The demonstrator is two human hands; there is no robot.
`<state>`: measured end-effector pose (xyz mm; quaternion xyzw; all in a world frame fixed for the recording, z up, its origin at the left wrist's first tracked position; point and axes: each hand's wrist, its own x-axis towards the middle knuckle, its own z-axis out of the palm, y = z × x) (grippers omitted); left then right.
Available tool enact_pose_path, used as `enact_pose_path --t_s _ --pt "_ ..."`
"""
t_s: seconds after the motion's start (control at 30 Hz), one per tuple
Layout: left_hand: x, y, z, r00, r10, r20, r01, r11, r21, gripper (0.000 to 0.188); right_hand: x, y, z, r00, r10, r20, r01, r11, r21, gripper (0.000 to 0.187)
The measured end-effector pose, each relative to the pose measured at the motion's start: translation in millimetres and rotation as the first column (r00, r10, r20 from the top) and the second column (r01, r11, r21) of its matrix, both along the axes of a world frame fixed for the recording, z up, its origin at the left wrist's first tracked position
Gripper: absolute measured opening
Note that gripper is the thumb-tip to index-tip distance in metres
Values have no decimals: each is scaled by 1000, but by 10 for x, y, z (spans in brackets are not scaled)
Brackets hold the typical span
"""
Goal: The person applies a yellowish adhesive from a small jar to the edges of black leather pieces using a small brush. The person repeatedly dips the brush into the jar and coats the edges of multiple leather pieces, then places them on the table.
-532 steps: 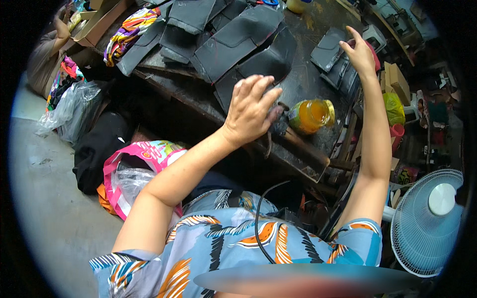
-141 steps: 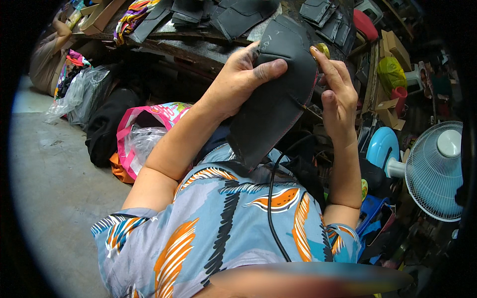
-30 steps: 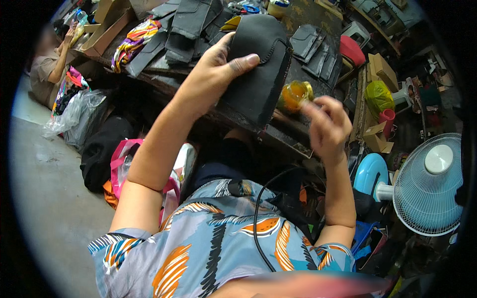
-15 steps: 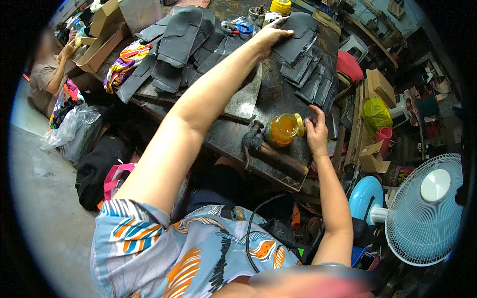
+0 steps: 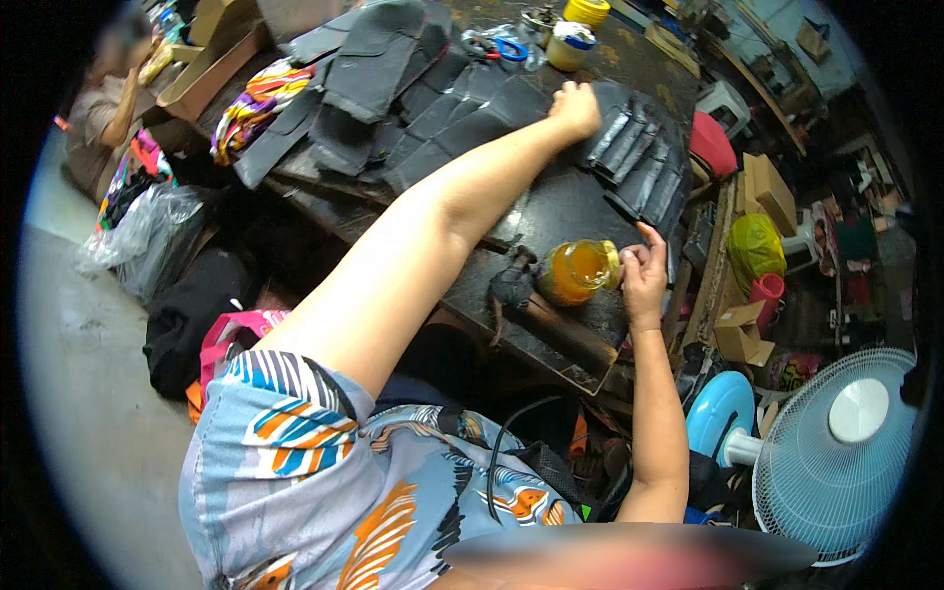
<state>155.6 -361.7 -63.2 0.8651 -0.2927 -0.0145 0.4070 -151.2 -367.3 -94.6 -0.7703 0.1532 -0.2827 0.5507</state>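
My left hand point(image 5: 576, 110) is closed in a fist at the left edge of a row of overlapping black leather-like pieces point(image 5: 634, 147) on the dark table. Whatever its fingers grip is hidden. Beside the jar is my right hand point(image 5: 644, 283), index finger stretched out toward the black pieces and the others bent. Its thumb side is close to the jar's yellow lid or rim point(image 5: 612, 265); whether they touch is unclear. The glass jar point(image 5: 572, 272) contains an amber substance. A hammer point(image 5: 551, 320) with a dark head and wooden handle lies next to it.
More black pieces point(image 5: 379, 64) are heaped at the left, near colourful cloth point(image 5: 261, 103). Blue-and-red-handled scissors point(image 5: 506, 47) and a white tub point(image 5: 570, 46) stand behind. A fan point(image 5: 836, 452) is at the right. Another person point(image 5: 103, 118) sits far left.
My left hand has come down and nearer from the far side, its fingers now curled; the black piece it held up lies lower. My right hand stays by the jar. The view has shifted slightly.
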Motion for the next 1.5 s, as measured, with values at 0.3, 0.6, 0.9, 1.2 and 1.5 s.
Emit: enact_pose_path --t_s 0.3,0.6,0.9,1.2,1.5 --pt "-458 1374 451 794 -15 608 -149 964 218 82 12 -45 -8 999 -40 23 40 999 -5 47" --pt "-355 2004 238 806 33 591 -201 954 222 90 -45 68 247 998 -62 -2 62 997 56 46" --pt "-700 2461 741 988 20 152 64 851 -522 68 -250 640 1192 981 -64 -183 -144 395 -907 42" --pt "-1312 3083 797 865 -415 -282 -3 558 -830 54 -165 670 1151 989 -120 -92 -57 269 -962 43" --pt "-1816 3284 716 614 -552 -564 -165 610 -775 48 -439 887 1282 977 -103 -186 -136 371 -919 34"
